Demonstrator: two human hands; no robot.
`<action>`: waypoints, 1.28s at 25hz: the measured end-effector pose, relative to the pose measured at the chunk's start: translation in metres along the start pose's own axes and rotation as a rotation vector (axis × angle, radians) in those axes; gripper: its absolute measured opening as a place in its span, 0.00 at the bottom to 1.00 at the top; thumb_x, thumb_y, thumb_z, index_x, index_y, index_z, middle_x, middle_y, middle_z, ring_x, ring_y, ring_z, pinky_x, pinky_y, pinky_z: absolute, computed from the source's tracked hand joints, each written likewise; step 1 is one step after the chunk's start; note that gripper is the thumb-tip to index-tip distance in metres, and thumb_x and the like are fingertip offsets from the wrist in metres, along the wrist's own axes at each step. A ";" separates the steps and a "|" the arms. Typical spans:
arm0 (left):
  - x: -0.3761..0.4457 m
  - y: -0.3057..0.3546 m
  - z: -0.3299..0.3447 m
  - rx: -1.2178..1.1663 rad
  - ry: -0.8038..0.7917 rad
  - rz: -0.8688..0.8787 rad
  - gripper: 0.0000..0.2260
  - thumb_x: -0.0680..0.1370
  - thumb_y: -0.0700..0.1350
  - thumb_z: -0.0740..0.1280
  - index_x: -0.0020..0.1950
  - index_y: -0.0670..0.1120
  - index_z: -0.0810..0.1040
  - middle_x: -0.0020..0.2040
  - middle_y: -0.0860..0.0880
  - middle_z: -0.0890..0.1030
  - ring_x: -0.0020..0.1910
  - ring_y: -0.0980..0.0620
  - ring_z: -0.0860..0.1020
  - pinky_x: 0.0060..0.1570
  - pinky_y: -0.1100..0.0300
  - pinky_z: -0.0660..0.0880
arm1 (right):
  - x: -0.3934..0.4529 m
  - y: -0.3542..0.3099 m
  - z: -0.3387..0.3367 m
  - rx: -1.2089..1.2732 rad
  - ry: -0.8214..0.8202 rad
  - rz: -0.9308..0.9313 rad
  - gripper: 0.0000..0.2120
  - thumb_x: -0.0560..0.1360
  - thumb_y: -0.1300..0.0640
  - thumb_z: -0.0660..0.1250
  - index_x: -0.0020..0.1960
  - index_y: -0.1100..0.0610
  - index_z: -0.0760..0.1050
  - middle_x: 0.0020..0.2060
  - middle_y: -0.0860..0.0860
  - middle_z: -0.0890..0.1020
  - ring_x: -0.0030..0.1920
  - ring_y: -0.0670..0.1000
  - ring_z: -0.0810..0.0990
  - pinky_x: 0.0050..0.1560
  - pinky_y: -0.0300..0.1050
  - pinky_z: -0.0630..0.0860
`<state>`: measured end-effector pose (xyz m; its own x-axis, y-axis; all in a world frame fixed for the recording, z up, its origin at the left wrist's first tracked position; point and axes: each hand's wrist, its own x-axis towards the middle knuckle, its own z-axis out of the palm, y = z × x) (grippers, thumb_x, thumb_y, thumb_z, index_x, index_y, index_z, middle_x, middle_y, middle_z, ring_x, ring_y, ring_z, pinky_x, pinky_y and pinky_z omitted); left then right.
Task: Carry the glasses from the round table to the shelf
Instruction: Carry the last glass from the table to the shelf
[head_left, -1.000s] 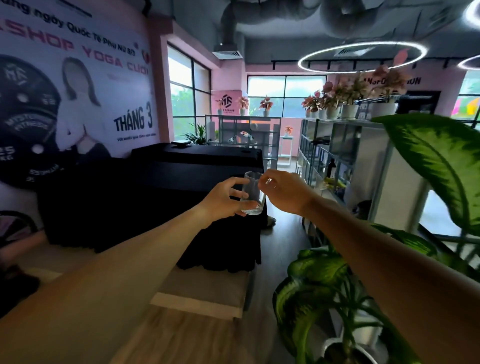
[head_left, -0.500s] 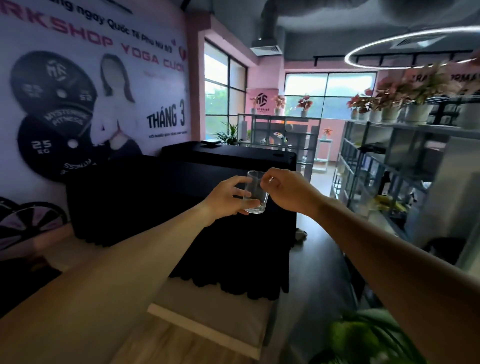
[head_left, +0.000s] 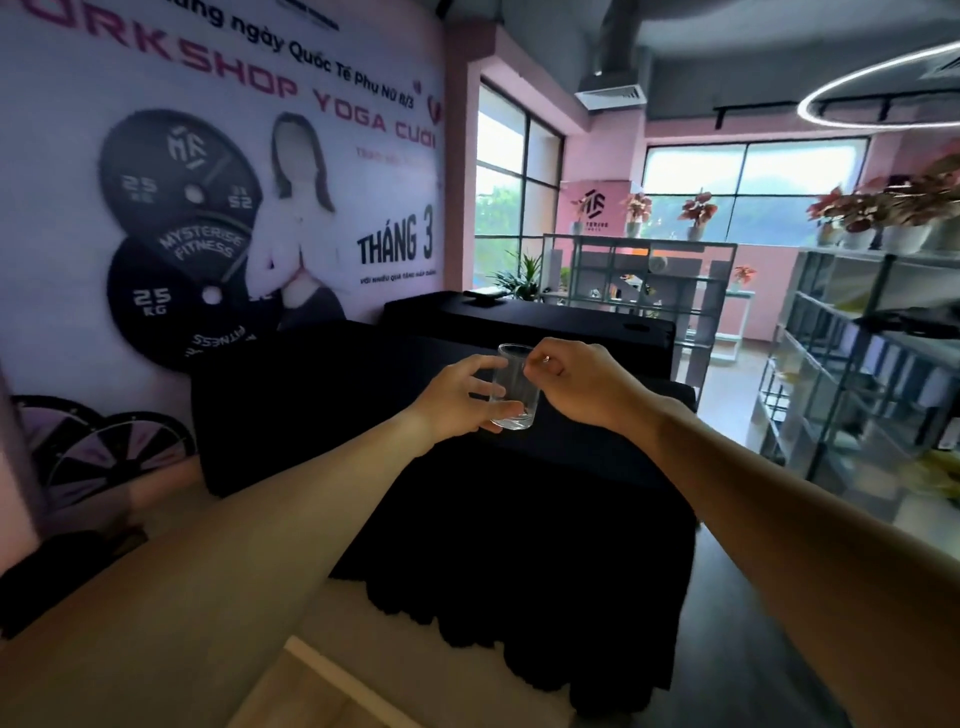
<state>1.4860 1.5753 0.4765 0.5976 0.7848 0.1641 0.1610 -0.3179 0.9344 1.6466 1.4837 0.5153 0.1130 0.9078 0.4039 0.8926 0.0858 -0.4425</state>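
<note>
The head view takes in a pink-walled fitness studio with tall windows (head_left: 519, 208) on the far side and a large wall poster (head_left: 223, 197) on the left showing weight plates and the words "WORKSHOP YOGA". Dark cloth-draped counters (head_left: 519, 519) fill the middle of the room, their black fabric hanging to the floor. Along the right wall stands a grey metal shelf (head_left: 852, 374) with open compartments, and potted plants with reddish leaves (head_left: 872, 208) line its top. A second open shelf unit (head_left: 639, 280) stands at the back near the windows, and a ring light (head_left: 883, 88) hangs from the ceiling at upper right.

Both bare arms reach forward into the centre of the picture. A clear glass (head_left: 514, 387) is held upright in mid-air above the black cloth, well apart from the shelf on the right. The left hand (head_left: 457, 400) wraps its grip around the lower side of the glass, fingers and thumb closed on it. The right hand (head_left: 576, 387) pinches the rim from the other side with its fingertips, so its grip is also closed on the glass. The glass looks empty.
</note>
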 end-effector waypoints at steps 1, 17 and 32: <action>0.012 -0.006 -0.011 0.004 0.014 -0.009 0.31 0.70 0.42 0.78 0.71 0.51 0.71 0.57 0.44 0.80 0.47 0.50 0.83 0.33 0.66 0.79 | 0.018 0.000 0.009 0.003 -0.008 -0.013 0.09 0.80 0.49 0.61 0.54 0.50 0.78 0.44 0.46 0.80 0.42 0.44 0.79 0.43 0.42 0.74; 0.157 -0.119 -0.260 0.120 0.490 -0.106 0.31 0.70 0.43 0.78 0.70 0.51 0.72 0.58 0.43 0.80 0.49 0.48 0.84 0.39 0.62 0.81 | 0.350 -0.061 0.204 0.206 -0.242 -0.397 0.08 0.78 0.48 0.63 0.53 0.48 0.79 0.45 0.46 0.83 0.45 0.46 0.81 0.49 0.44 0.78; 0.146 -0.236 -0.569 0.232 0.847 -0.257 0.34 0.59 0.55 0.82 0.64 0.58 0.76 0.56 0.47 0.83 0.57 0.51 0.81 0.61 0.46 0.78 | 0.546 -0.278 0.438 0.322 -0.464 -0.687 0.05 0.79 0.50 0.63 0.50 0.46 0.78 0.47 0.46 0.82 0.45 0.46 0.80 0.44 0.40 0.72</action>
<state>1.0885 2.0677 0.4597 -0.2394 0.9450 0.2227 0.4177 -0.1068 0.9023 1.2695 2.1357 0.5084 -0.6527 0.6824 0.3291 0.5242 0.7204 -0.4541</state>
